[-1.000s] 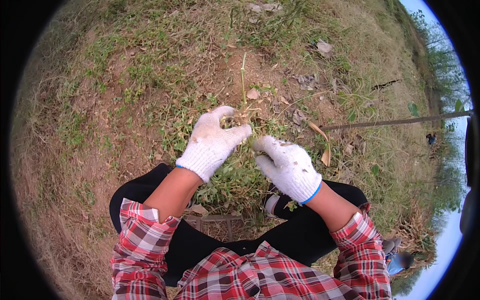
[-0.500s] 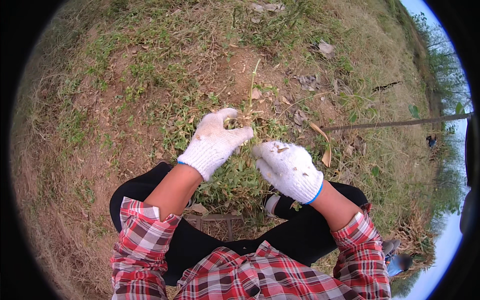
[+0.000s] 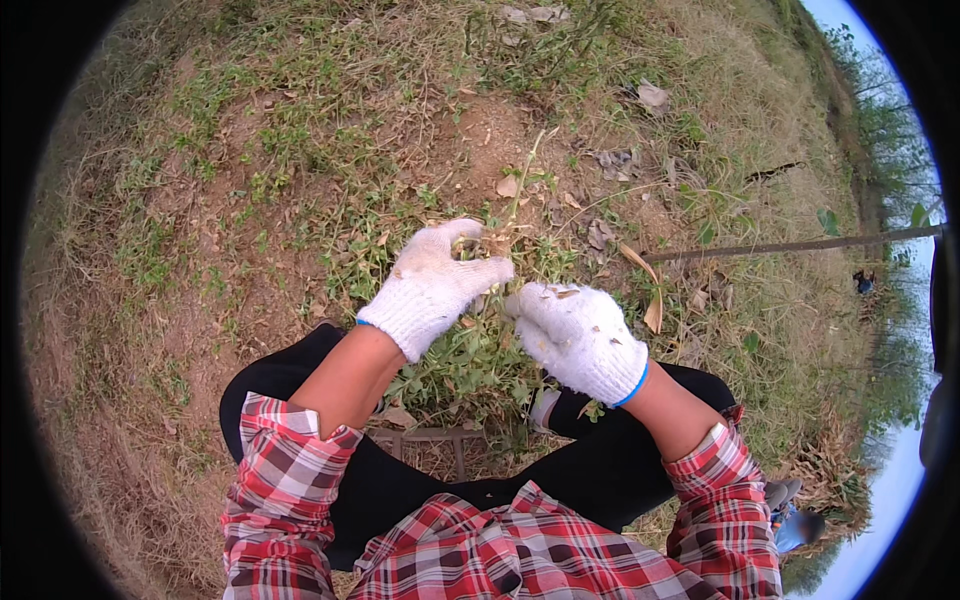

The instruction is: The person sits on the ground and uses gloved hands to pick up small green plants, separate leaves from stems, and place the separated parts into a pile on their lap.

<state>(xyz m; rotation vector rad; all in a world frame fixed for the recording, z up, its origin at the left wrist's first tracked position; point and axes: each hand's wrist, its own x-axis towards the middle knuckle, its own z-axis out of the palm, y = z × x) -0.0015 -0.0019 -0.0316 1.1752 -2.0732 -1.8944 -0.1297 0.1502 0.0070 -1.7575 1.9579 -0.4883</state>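
Note:
My left hand (image 3: 445, 280), in a white knit glove with a blue rim, is curled round a pale, dry weed clump (image 3: 492, 240), from which a thin green stalk (image 3: 527, 170) sticks up, leaning right. Just right of it my right hand (image 3: 570, 335), gloved alike, is closed on the lower stems of the same plant, its fingertips partly hidden. Low green weeds (image 3: 455, 365) lie beneath both hands, between my bent legs in black trousers.
Dry grass and bare soil (image 3: 220, 300) surround me. A brown grid-like object (image 3: 430, 437) lies between my legs. A thin branch (image 3: 760, 247) with a few leaves crosses at right. Dry leaves (image 3: 652, 97) lie ahead. A person (image 3: 795, 525) is at the lower right edge.
My left hand has shifted slightly right, and my right hand slightly down from where it was a second ago. The stalk has moved right and tilts more.

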